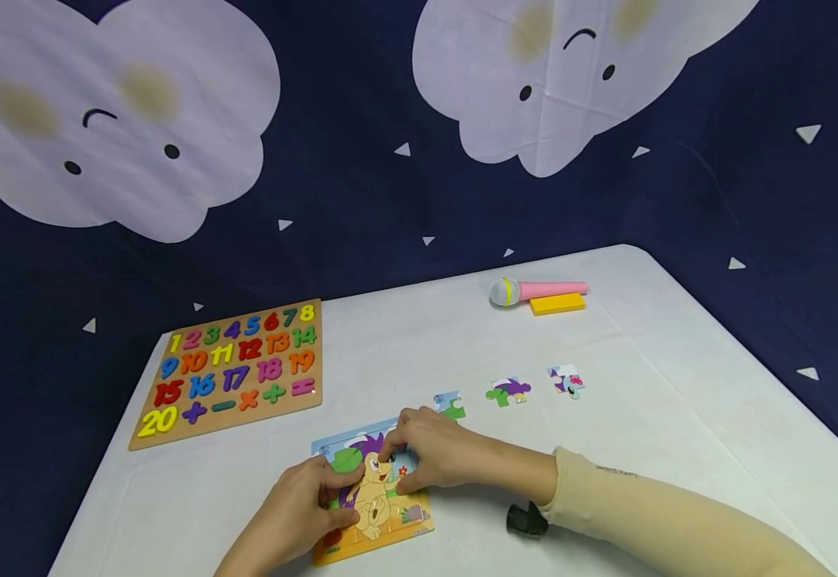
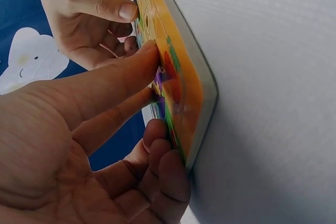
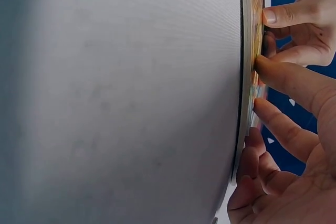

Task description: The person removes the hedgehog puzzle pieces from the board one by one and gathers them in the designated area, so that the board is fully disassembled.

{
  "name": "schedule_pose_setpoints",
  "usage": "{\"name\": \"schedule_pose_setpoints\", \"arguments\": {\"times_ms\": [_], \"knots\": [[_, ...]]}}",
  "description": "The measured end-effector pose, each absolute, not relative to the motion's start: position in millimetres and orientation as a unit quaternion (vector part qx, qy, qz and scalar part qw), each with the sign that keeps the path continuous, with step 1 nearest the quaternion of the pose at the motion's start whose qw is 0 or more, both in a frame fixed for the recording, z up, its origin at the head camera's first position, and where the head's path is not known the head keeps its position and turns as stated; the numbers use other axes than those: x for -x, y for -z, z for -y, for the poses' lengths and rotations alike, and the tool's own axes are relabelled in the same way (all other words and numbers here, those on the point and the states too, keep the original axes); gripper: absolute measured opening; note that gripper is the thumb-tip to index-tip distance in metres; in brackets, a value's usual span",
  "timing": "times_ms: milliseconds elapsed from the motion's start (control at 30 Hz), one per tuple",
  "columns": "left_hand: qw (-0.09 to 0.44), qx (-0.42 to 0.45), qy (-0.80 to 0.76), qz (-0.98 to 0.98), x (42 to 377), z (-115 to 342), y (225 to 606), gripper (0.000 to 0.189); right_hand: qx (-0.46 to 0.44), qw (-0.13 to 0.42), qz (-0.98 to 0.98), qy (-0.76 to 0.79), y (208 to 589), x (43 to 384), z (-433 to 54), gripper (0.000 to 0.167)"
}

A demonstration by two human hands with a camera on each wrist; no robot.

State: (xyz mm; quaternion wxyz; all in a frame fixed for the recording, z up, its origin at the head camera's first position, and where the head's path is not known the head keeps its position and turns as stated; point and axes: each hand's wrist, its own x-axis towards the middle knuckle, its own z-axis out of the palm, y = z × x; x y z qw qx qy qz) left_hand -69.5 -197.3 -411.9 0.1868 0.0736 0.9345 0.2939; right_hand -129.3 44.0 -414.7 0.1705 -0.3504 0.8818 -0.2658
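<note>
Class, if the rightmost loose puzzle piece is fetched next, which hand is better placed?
The right hand, most likely: it touches the picture puzzle on the side nearer that puzzle piece, while the left hand is on the opposite side, farther away.

Behind the right hand (image 1: 433, 449), past a stretch of bare wrist, begins a sleeve (image 1: 650, 506): pale beige, plain smooth cloth, widening the farther it runs from the fingers. Its cuff (image 1: 557, 486) stands off a little, the rim slightly flared. Just behind that, along the sleeve's far edge, I can make out a short line of small dark lettering (image 1: 617, 471), too tiny to read from here. A stubby black piece (image 1: 525, 521) shows right beside the cuff, on the near side; whether it's worn I can't tell. The left hand (image 1: 298, 506) is bare, wrist included. Both thumbs have short nails.
</note>
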Motion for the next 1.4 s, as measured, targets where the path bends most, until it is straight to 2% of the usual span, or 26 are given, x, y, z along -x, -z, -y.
{"name": "schedule_pose_setpoints", "arguments": {"times_ms": [367, 933, 1400], "knots": [[0.184, -0.067, -0.294, -0.936, 68.9, 196.4, 411.8, 0.052, 0.327, 0.217, -0.866, 0.311, 416.1, 134.2, -42.9, 0.037], [0.181, -0.067, -0.302, -0.934, 68.4, 195.9, 411.6, 0.053, 0.332, 0.211, -0.867, 0.306, 416.1, 135.4, -41.6, 0.037], [0.186, -0.062, -0.303, -0.932, 69.2, 195.7, 411.9, 0.052, 0.346, 0.196, -0.883, 0.25, 410.9, 135.4, -43.8, 0.043]]}}
